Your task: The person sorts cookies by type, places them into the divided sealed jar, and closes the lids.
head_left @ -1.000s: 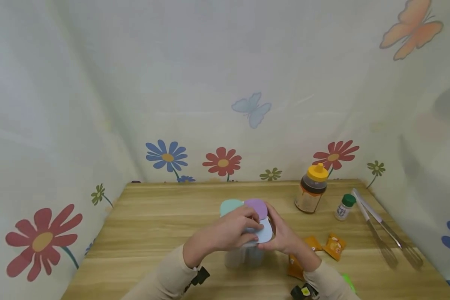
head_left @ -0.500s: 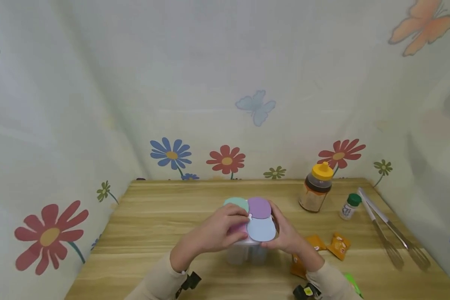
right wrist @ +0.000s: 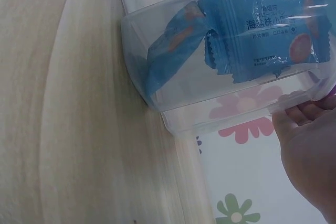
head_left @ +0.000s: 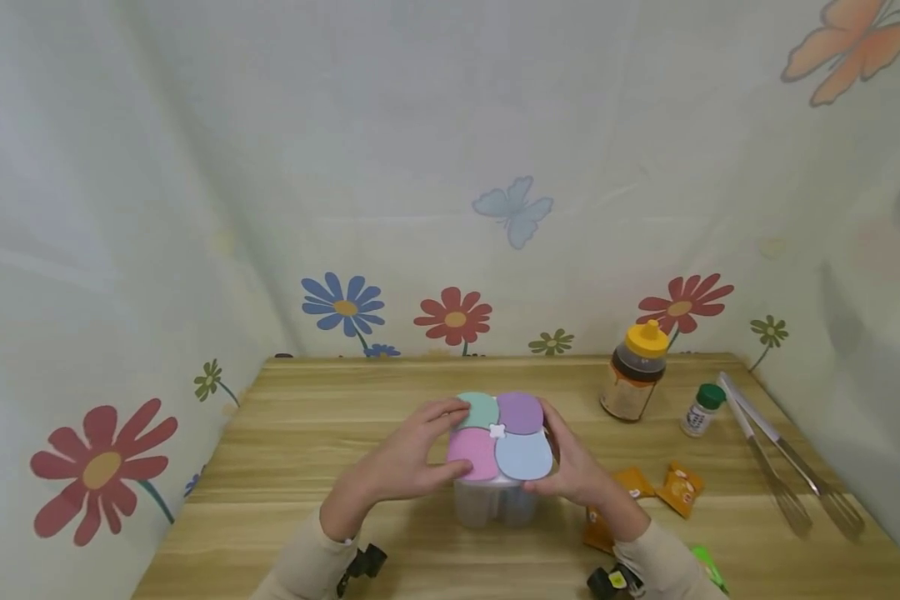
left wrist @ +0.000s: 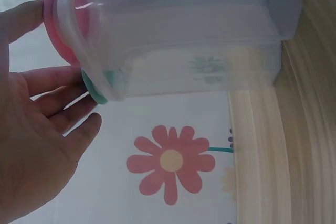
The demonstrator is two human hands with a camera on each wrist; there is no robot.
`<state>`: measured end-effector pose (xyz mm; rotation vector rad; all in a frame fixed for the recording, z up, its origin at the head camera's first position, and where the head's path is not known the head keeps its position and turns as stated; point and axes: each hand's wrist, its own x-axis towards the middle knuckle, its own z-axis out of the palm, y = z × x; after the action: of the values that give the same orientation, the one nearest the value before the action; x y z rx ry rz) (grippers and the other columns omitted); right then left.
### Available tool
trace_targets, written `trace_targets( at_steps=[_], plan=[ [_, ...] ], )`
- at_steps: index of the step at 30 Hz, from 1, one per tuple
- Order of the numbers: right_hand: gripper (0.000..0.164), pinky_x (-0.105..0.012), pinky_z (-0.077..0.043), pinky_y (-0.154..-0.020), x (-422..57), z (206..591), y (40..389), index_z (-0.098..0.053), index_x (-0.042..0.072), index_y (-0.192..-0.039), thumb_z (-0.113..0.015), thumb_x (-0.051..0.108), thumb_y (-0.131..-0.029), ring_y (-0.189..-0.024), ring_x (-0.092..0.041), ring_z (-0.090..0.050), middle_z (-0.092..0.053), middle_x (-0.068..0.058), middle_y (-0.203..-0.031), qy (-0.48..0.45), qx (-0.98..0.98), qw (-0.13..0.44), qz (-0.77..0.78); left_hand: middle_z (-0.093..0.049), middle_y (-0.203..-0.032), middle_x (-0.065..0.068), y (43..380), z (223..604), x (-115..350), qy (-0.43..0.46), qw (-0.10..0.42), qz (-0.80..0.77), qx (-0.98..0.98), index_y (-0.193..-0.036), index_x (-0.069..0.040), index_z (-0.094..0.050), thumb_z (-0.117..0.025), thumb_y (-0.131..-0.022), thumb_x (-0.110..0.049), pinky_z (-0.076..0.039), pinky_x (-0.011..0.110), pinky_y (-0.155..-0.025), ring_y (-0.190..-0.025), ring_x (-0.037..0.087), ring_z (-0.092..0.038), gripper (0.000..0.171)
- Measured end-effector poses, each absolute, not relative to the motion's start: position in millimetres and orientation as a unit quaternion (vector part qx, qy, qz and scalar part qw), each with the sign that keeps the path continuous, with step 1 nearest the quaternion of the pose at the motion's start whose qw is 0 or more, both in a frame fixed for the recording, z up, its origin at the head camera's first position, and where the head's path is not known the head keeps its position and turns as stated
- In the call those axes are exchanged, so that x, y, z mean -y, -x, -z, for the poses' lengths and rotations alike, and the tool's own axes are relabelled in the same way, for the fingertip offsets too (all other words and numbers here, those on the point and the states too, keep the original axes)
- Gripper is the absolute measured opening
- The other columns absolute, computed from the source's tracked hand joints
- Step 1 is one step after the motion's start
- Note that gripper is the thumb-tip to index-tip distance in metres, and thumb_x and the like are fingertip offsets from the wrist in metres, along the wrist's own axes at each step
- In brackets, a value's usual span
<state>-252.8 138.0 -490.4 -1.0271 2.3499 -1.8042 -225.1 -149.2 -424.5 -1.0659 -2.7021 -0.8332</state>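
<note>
Standing on the table (head_left: 337, 442), the clear box (head_left: 495, 507) is between the two hands I watch from far away. It has four lids on top: a pink lid (head_left: 474, 455), a green lid (head_left: 483, 410), a purple lid (head_left: 521, 413) and a light blue lid (head_left: 525, 456). I see the left hand (head_left: 397, 457) with its fingers spread out. Its thumb touches the pink lid, and a finger touches the green lid. The right hand (head_left: 576, 468) grips the right side of the box with bent fingers, its thumb at the front by the light blue lid. Through the right wrist camera I see blue packets (right wrist: 252, 35) inside the box. Orange packets (head_left: 681, 490) lie near the right arm, which partly hides some. A bright green thing (head_left: 709, 568) is by the right sleeve (head_left: 663, 562); I can't tell what it is. Farther right, I see a bottle (head_left: 630, 387) with a yellow cap, a little jar (head_left: 699, 413) with a green cap, and long tongs (head_left: 761, 422).
</note>
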Motion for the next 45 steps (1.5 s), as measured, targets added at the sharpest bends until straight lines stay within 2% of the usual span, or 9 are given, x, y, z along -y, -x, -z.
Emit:
trace_targets(
  at_steps=[5, 9, 13, 21, 26, 33, 38, 42, 45],
  plan=[
    [0.114, -0.016, -0.029, -0.108, -138, 489, 254, -0.015, 0.013, -0.154, -0.088, 0.018, -0.067, -0.136, -0.02, -0.035, -0.032, -0.014, -0.152, 0.333, -0.744, 0.007, 0.579, -0.032, -0.157, -0.001, 227, 429, 157, 0.342, 0.049, 0.292, 0.892, -0.148, -0.01, -0.04, -0.064, -0.087, -0.055, -0.034, 0.045, -0.112, -0.145, 0.018, -0.029, 0.079],
    [0.115, -0.016, -0.029, -0.108, -139, 489, 255, -0.014, 0.01, -0.155, -0.088, 0.014, -0.067, -0.137, -0.027, -0.034, -0.031, -0.017, -0.152, 0.336, -0.742, 0.005, 0.579, -0.02, -0.162, -0.002, 229, 435, 157, 0.329, 0.034, 0.307, 0.892, -0.153, -0.011, -0.029, -0.063, -0.087, -0.057, -0.032, 0.05, -0.112, -0.148, 0.021, -0.022, 0.087],
    [0.114, -0.016, -0.027, -0.108, -138, 489, 254, -0.014, 0.012, -0.155, -0.087, 0.013, -0.066, -0.138, -0.026, -0.033, -0.031, -0.014, -0.153, 0.331, -0.747, 0.014, 0.577, -0.011, -0.163, -0.005, 232, 442, 157, 0.312, 0.003, 0.329, 0.891, -0.156, -0.014, -0.018, -0.062, -0.086, -0.059, -0.027, 0.05, -0.114, -0.15, 0.019, -0.016, 0.094],
    [0.113, -0.017, -0.027, -0.109, -138, 490, 256, -0.017, 0.015, -0.154, -0.087, 0.015, -0.066, -0.138, -0.02, -0.035, -0.033, -0.011, -0.152, 0.34, -0.749, 0.009, 0.569, -0.012, -0.163, 0.006, 238, 450, 157, 0.31, -0.045, 0.404, 0.86, -0.156, -0.008, -0.009, -0.068, -0.086, -0.05, -0.031, 0.039, -0.113, -0.147, 0.02, -0.024, 0.101],
    [0.112, -0.017, -0.026, -0.109, -140, 491, 256, -0.018, 0.015, -0.153, -0.087, 0.015, -0.065, -0.138, -0.019, -0.034, -0.034, -0.011, -0.152, 0.334, -0.756, 0.008, 0.563, -0.012, -0.163, 0.007, 243, 456, 158, 0.323, -0.07, 0.449, 0.83, -0.156, -0.009, -0.006, -0.073, -0.084, -0.045, -0.033, 0.039, -0.112, -0.147, 0.023, -0.026, 0.105],
    [0.111, -0.02, -0.029, -0.108, -139, 487, 253, -0.017, 0.014, -0.154, -0.087, 0.018, -0.067, -0.138, -0.028, -0.034, -0.033, -0.011, -0.152, 0.336, -0.758, 0.016, 0.559, -0.027, -0.157, -0.002, 249, 472, 151, 0.345, -0.047, 0.443, 0.826, -0.156, -0.018, 0.0, -0.088, -0.065, -0.047, -0.036, 0.04, -0.11, -0.143, 0.016, -0.032, 0.13],
    [0.111, -0.02, -0.029, -0.108, -141, 485, 252, -0.017, 0.015, -0.154, -0.087, 0.019, -0.067, -0.137, -0.031, -0.033, -0.033, -0.012, -0.152, 0.331, -0.759, 0.02, 0.561, -0.036, -0.148, -0.011, 250, 474, 144, 0.358, -0.048, 0.465, 0.808, -0.152, -0.026, -0.013, -0.09, -0.066, -0.038, -0.035, 0.043, -0.111, -0.137, 0.012, -0.038, 0.116],
    [0.111, -0.02, -0.029, -0.108, -141, 486, 255, -0.018, 0.017, -0.153, -0.087, 0.019, -0.067, -0.137, -0.028, -0.034, -0.035, -0.009, -0.151, 0.334, -0.761, 0.013, 0.557, -0.036, -0.148, -0.01, 251, 471, 144, 0.361, -0.047, 0.469, 0.805, -0.152, -0.026, -0.012, -0.09, -0.067, -0.027, -0.034, 0.046, -0.111, -0.137, 0.013, -0.038, 0.116],
    [0.111, -0.019, -0.029, -0.108, -140, 487, 256, -0.018, 0.017, -0.153, -0.087, 0.019, -0.066, -0.137, -0.028, -0.034, -0.035, -0.009, -0.151, 0.332, -0.762, 0.016, 0.556, -0.035, -0.149, -0.01, 251, 472, 145, 0.358, -0.05, 0.465, 0.808, -0.153, -0.027, -0.011, -0.09, -0.067, -0.028, -0.034, 0.045, -0.111, -0.138, 0.013, -0.038, 0.116]
  ],
)
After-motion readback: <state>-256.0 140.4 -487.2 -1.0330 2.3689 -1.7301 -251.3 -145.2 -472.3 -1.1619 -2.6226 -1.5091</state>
